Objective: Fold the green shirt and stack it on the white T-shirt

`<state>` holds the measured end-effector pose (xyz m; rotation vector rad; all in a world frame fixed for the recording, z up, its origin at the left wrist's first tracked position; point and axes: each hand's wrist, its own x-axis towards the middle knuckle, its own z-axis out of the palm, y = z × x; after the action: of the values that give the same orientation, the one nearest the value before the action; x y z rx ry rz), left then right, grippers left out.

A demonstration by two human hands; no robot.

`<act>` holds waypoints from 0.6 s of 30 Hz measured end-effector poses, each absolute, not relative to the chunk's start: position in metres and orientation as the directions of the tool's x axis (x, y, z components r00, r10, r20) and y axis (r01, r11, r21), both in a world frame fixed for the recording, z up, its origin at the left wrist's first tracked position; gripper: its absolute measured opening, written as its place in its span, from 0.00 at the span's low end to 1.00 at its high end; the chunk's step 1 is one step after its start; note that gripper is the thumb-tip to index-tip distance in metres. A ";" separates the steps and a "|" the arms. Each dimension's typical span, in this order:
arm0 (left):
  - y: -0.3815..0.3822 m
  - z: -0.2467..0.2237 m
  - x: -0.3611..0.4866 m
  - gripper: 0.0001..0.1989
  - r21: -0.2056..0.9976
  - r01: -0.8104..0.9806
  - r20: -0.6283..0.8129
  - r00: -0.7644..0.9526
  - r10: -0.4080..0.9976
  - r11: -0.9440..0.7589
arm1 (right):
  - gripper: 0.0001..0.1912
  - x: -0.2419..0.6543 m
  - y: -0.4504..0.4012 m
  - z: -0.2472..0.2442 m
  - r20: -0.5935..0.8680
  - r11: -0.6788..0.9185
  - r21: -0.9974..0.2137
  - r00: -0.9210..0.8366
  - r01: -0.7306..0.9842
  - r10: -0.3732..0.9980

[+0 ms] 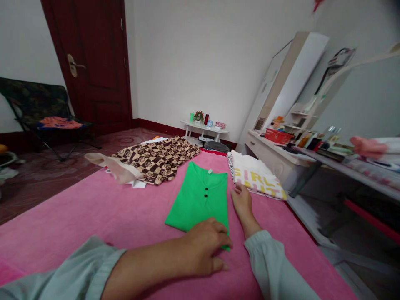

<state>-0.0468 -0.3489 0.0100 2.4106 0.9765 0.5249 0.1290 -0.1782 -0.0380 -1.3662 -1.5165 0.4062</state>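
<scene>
The green shirt [204, 200] lies on the pink cover [125, 221]; its straightening seems in hand. Left hand [203, 250] is at its five o'clock corner, right hand [243, 204] at three o'clock; whether either grip pinches, I cannot tell. Next probably needs smoothing.

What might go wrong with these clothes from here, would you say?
The left grip lies over the green shirt's near edge, so a drag could crease its flat front. The right grip is close to the folded white shirt and might nudge it. The pale cloth seems to overhang the bed's edge and could slip off.
</scene>
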 end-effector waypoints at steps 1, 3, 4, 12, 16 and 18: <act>-0.350 0.008 -0.047 0.21 0.562 0.518 0.178 0.686 0.706 -0.645 | 0.20 0.129 -0.181 -0.039 0.498 0.338 -0.739 0.135 0.583 0.857; -0.349 0.010 -0.050 0.20 0.594 0.473 0.191 0.703 0.685 -0.651 | 0.19 0.123 -0.188 -0.034 0.586 0.430 -0.658 0.063 0.618 0.808; -0.347 0.013 -0.052 0.18 0.624 0.452 0.180 0.711 0.680 -0.638 | 0.18 0.117 -0.192 -0.029 0.624 0.480 -0.620 0.020 0.621 0.781; -0.287 0.008 -0.091 0.11 0.528 0.700 0.291 0.382 0.877 -0.480 | 0.13 0.081 -0.222 -0.023 0.604 0.696 -0.484 -0.373 0.530 0.704; -0.242 -0.008 -0.120 0.16 0.412 0.828 0.334 0.250 0.909 -0.379 | 0.12 0.082 -0.217 -0.031 0.562 0.677 -0.502 -0.392 0.538 0.728; -0.224 -0.014 -0.131 0.17 0.374 0.864 0.323 0.220 0.921 -0.337 | 0.12 0.084 -0.215 -0.032 0.559 0.676 -0.493 -0.395 0.548 0.729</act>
<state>-0.1308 -0.2244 -0.0142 2.3621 1.7370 0.7549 0.0836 -0.2155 -0.0321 -0.9802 -2.1011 0.2923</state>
